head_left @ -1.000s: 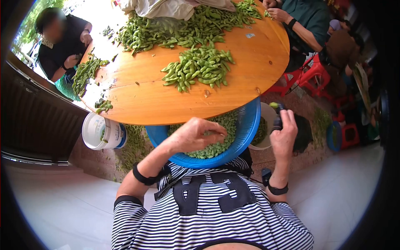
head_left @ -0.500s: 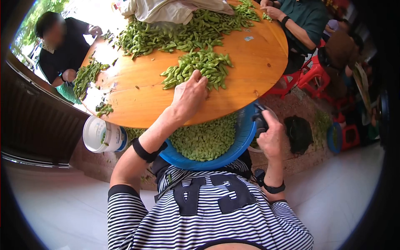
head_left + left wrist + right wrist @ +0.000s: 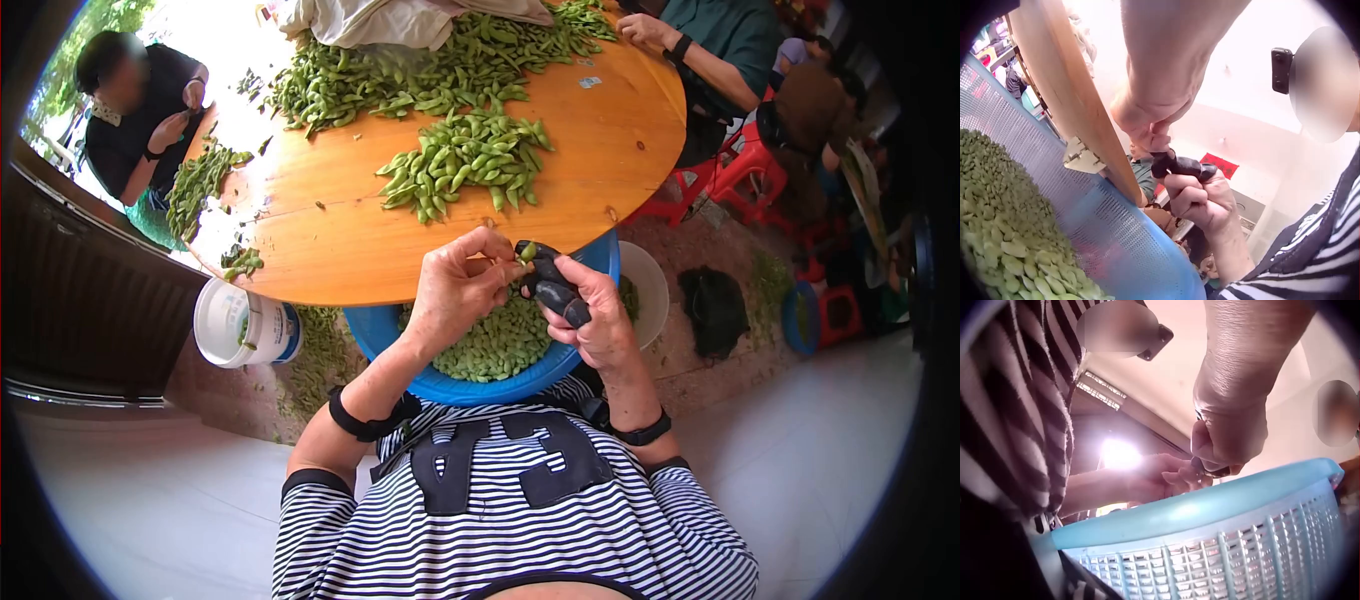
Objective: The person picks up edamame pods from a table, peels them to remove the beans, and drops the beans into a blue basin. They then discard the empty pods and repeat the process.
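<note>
In the head view my left hand (image 3: 460, 285) pinches a green soybean pod (image 3: 528, 254) at the end of a black hand tool (image 3: 552, 285). My right hand (image 3: 598, 320) grips this tool, its fingers curled round the body. Both hands meet above a blue basket (image 3: 375, 345), close to the table's front edge. Shelled green beans (image 3: 490, 350) fill the basket's bottom. From the left wrist view, the tool (image 3: 1182, 165) shows as a thick black rod in the right fist. Just beyond the hands lies a small heap of pods (image 3: 465, 165) on the wooden table.
A larger pile of pods (image 3: 400, 85) lies partly under a pale cloth (image 3: 375, 22). White buckets stand at left (image 3: 230, 325) and right (image 3: 645, 290) of the basket. Two people sit at the table's sides. Red stools (image 3: 745, 175) and a black bag (image 3: 712, 310) are at right.
My left hand has come back from the pod heap with a pod, after being over the basket earlier. My right hand has moved left with the black tool to meet it.
</note>
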`<state>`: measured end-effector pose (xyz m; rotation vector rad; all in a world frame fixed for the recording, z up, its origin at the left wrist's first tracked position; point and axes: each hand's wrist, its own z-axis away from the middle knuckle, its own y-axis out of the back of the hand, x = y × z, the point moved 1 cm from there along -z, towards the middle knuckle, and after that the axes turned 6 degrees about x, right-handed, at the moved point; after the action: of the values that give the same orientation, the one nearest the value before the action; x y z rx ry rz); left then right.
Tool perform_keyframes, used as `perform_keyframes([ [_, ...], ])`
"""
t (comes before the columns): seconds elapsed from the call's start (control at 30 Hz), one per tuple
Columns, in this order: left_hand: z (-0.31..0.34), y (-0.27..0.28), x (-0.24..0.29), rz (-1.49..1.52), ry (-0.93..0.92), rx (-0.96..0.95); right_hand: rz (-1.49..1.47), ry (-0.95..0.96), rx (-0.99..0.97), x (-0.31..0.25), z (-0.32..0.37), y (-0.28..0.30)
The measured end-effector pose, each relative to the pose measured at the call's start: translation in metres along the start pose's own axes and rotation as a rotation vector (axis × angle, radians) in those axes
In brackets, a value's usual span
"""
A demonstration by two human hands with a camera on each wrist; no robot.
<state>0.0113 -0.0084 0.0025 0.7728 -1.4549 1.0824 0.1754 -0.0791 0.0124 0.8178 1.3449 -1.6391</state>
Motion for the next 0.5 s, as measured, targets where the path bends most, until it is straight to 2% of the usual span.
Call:
perform_keyframes([
  [0.2, 0.007, -0.002, 0.0, -0.137, 0.026, 0.067, 0.031, 0.133, -0.106, 0.011, -0.002, 0.011],
  [0.27, 0.008, -0.003, -0.004, -0.407, -0.238, 0.114, 0.061, 0.145, -0.089, 0.015, -0.004, 0.014],
  [0.3, 0.009, -0.004, -0.005, -0.407, -0.236, 0.113, 0.091, 0.158, -0.074, 0.016, -0.005, 0.016],
  [0.33, 0.011, -0.007, -0.003, -0.521, -0.509, 0.128, 0.09, 0.157, -0.072, 0.016, -0.006, 0.019],
  [0.37, 0.013, -0.009, -0.001, -0.632, -0.785, 0.142, 0.06, 0.078, -0.104, 0.015, -0.007, 0.023],
  [0.4, 0.015, -0.009, -0.001, -0.592, -0.749, 0.129, 0.03, -0.001, -0.136, 0.016, -0.007, 0.026],
  [0.43, 0.016, -0.008, 0.002, -0.593, -0.748, 0.128, 0.029, -0.001, -0.136, 0.019, -0.007, 0.029],
  [0.5, 0.018, -0.004, 0.003, 0.124, 0.076, -0.059, -0.259, -0.058, -0.178, 0.024, -0.005, 0.032],
])
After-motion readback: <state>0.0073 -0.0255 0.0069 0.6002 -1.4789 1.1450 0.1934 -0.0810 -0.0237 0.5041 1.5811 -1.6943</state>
